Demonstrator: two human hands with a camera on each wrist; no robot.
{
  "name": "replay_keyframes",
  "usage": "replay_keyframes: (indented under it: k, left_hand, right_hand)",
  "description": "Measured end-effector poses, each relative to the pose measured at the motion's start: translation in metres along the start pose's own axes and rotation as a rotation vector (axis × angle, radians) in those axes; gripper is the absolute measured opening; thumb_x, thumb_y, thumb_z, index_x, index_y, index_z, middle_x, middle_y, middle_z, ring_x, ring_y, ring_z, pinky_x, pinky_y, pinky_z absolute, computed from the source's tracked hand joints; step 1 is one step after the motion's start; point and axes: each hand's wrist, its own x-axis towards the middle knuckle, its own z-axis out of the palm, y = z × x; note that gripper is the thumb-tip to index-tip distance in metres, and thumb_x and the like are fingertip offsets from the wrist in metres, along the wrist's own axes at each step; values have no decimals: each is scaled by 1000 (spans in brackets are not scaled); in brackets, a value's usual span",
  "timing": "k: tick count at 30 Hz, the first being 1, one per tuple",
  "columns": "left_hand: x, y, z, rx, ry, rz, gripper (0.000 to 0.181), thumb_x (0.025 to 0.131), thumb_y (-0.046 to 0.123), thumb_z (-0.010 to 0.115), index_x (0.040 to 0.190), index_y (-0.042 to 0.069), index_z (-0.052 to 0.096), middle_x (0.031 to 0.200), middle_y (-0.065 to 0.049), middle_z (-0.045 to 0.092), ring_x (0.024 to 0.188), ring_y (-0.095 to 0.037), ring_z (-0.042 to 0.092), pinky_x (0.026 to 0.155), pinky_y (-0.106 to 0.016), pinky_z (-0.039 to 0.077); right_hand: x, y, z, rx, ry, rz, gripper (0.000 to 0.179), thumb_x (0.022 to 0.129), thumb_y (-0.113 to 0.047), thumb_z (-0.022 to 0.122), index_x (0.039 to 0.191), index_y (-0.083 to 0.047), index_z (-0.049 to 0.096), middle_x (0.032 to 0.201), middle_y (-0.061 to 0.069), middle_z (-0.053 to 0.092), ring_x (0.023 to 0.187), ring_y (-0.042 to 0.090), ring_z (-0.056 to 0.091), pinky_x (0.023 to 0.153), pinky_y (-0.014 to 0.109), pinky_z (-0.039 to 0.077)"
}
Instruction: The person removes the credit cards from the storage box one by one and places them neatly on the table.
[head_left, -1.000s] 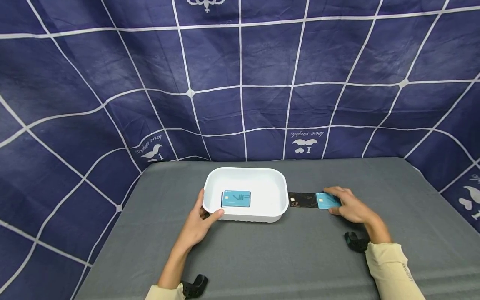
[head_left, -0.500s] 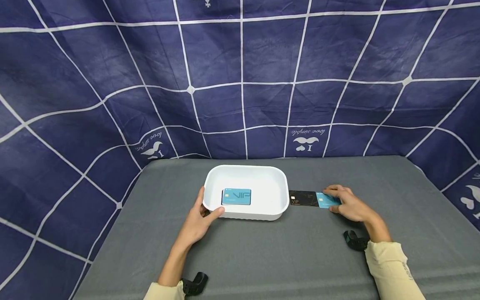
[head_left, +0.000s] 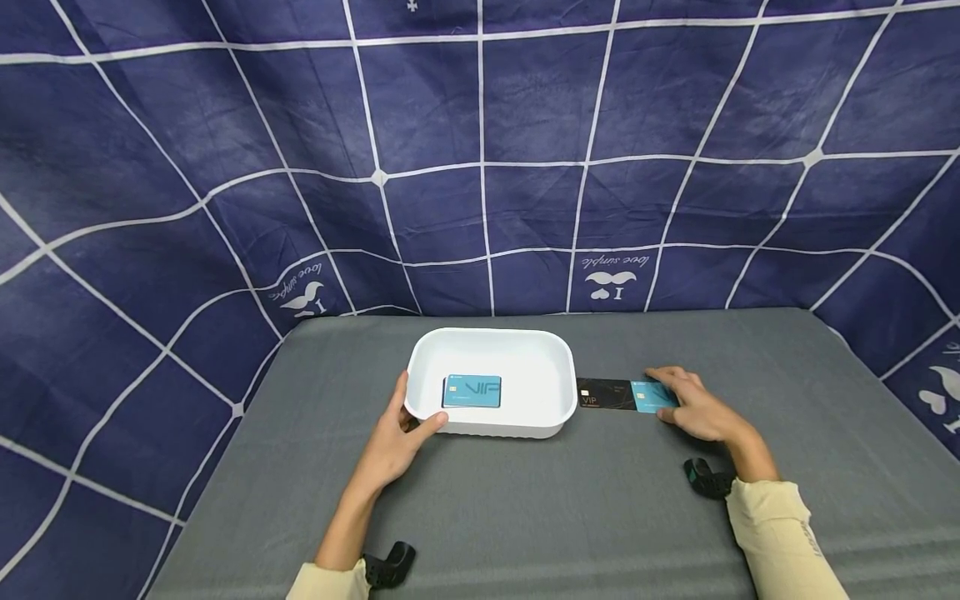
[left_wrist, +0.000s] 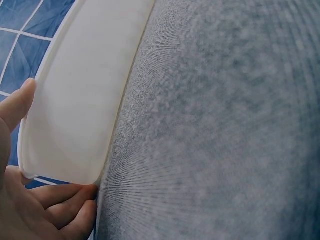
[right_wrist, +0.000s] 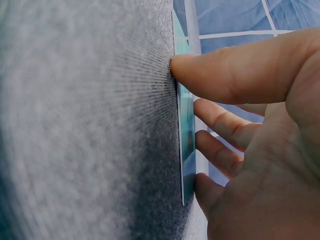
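Note:
My left hand grips the near left corner of a white plastic tray, thumb on the near rim and fingers around the left end. Inside the tray lies a blue VIP card, with a dark edge showing from beneath it. To the right of the tray, a black VIP card lies flat on the cloth. Another blue card adjoins its right end. My right hand holds this blue card, thumb at the near long edge and fingers at the far side; the palm hides its right end.
Grey cloth covers the table surface. Behind and to both sides hangs a dark blue curtain with white grid lines, meeting the table's back edge. A black strap device sits on the left wrist and a similar one on the right.
The head view has tilted slightly, so the scene sits a little higher in it. Both hands, the tray and the cards keep nearly the same places relative to one another.

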Motion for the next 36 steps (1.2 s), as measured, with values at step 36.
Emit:
replay_keyframes:
  k: [36]
  left_hand:
    - [0, -1, -2, 22, -3, -14, 101, 90, 34, 75, 160, 13, 5, 149, -25, 40, 131, -36, 47, 99, -51, 40]
  right_hand:
    - [19, -122, 18, 133, 383, -201, 26, 89, 0, 68, 115, -3, 70, 107, 7, 67, 99, 24, 58, 86, 35, 42]
